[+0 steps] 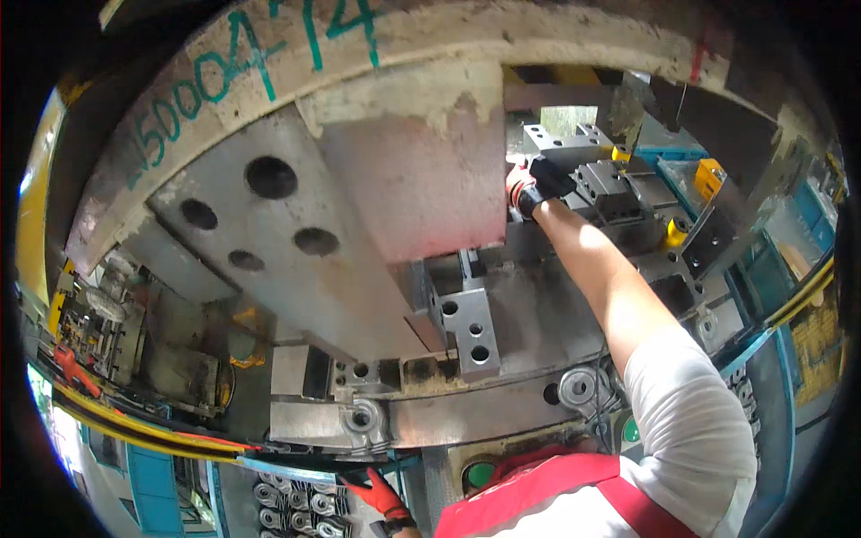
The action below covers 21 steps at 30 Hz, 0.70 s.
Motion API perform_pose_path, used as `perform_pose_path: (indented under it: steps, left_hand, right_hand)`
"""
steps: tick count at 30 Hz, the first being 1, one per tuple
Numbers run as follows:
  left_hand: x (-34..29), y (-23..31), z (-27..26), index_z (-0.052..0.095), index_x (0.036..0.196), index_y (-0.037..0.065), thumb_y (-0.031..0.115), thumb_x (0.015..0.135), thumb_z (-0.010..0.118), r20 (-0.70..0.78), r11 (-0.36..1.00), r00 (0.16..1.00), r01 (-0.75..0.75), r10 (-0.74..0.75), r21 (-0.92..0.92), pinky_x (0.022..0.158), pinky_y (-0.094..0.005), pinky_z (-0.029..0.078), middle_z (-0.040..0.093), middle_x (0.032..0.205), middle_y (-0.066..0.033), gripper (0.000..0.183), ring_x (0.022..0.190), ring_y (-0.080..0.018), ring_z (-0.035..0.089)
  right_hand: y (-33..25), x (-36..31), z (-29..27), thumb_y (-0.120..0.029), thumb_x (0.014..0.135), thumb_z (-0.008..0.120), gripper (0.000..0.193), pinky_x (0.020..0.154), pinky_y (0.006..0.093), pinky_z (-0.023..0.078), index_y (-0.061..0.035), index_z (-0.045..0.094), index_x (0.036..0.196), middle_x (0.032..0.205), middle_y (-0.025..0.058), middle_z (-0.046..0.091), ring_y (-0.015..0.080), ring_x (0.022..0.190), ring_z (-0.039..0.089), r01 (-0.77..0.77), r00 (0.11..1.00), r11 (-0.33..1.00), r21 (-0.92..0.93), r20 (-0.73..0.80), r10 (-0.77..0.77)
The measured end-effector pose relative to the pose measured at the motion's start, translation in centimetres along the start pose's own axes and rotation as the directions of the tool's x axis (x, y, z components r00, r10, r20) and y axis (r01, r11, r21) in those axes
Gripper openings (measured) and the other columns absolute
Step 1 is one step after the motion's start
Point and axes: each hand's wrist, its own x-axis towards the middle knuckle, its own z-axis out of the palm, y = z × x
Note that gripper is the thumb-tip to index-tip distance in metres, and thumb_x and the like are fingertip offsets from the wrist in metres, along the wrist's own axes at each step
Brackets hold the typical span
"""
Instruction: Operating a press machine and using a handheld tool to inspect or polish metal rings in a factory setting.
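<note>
My right hand (520, 188), in a red glove with a black wrist cuff, reaches deep between the blocks of a large press. A thick steel upper block (421, 179) hides most of its fingers, and what they touch cannot be seen. Beside that wrist is a dark steel block (612, 190). Low in the view, my left hand (378, 496), also red-gloved, has its fingers apart and holds nothing visible. It is near a ring-ended metal part (363, 421) at the press's front edge. Another ring-ended part (583, 387) lies farther right on that edge.
The heavy upper frame (466, 40) overhangs my right arm. A drilled steel block (466, 334) stands in the lower die. Yellow cylinders (675, 233) stand at the right. Several ring-ended parts (300, 502) lie beside my left hand. Green buttons (480, 473) are at the front.
</note>
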Motion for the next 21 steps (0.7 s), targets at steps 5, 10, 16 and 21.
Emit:
perform_pose_path:
  steps: [5, 10, 16, 21]
  left_hand:
    - [-2.7, 2.9, -1.2, 0.019, 0.133, -0.002, 0.009, 0.078, 0.06, 0.0, 0.996, 0.997, 0.073, -0.073, -0.05, 0.103, -0.0336, 0.022, 0.027, 0.136, -0.0179, 0.069, 0.125, -0.0248, 0.028]
    - [-3.9, -1.3, -3.0, 0.021, 0.135, 0.005, 0.002, 0.08, 0.055, -0.029, 0.998, 0.998, -0.065, 0.064, -0.028, 0.098, -0.0335, 0.03, 0.033, 0.132, -0.0172, 0.065, 0.119, -0.0234, 0.034]
    - [-6.5, -0.9, -6.7, 0.023, 0.133, 0.003, 0.002, 0.08, 0.054, -0.076, 0.973, 0.986, 0.129, -0.145, -0.192, 0.096, -0.0329, 0.033, 0.032, 0.13, -0.0189, 0.061, 0.117, -0.0243, 0.035]
    - [-6.8, -3.2, -5.3, 0.025, 0.132, 0.005, 0.004, 0.08, 0.056, 0.093, 0.943, 0.967, 0.253, -0.238, -0.218, 0.092, -0.0317, 0.036, 0.034, 0.128, -0.0181, 0.06, 0.114, -0.023, 0.039]
  right_hand:
    - [-2.6, -3.4, -4.9, -0.051, 0.074, 0.045, 0.05, 0.077, 0.0429, 0.042, -0.0106, 0.063, 0.099, 0.102, 0.0097, 0.061, 0.0244, 0.092, 0.058, 0.205, 0.972, 0.973, 0.105, 0.094, -0.215]
    - [-0.1, -1.0, -0.1, -0.049, 0.069, 0.053, 0.05, 0.072, 0.0385, 0.046, -0.0076, 0.062, 0.096, 0.095, 0.0129, 0.062, 0.0269, 0.085, 0.06, 0.218, 0.974, 0.974, -0.058, 0.083, -0.212]
    - [-0.2, -2.8, 1.1, -0.047, 0.068, 0.056, 0.053, 0.074, 0.0386, 0.045, -0.0061, 0.057, 0.102, 0.099, 0.0174, 0.058, 0.0313, 0.089, 0.056, 0.318, 0.945, 0.945, -0.073, -0.051, -0.322]
    - [-1.5, -17.4, -7.1, -0.056, 0.073, 0.052, 0.088, 0.096, 0.045, 0.028, 0.0013, 0.019, 0.131, 0.126, 0.0263, 0.037, 0.0389, 0.119, 0.033, 0.079, 0.996, 0.808, 0.584, -0.081, -0.039]
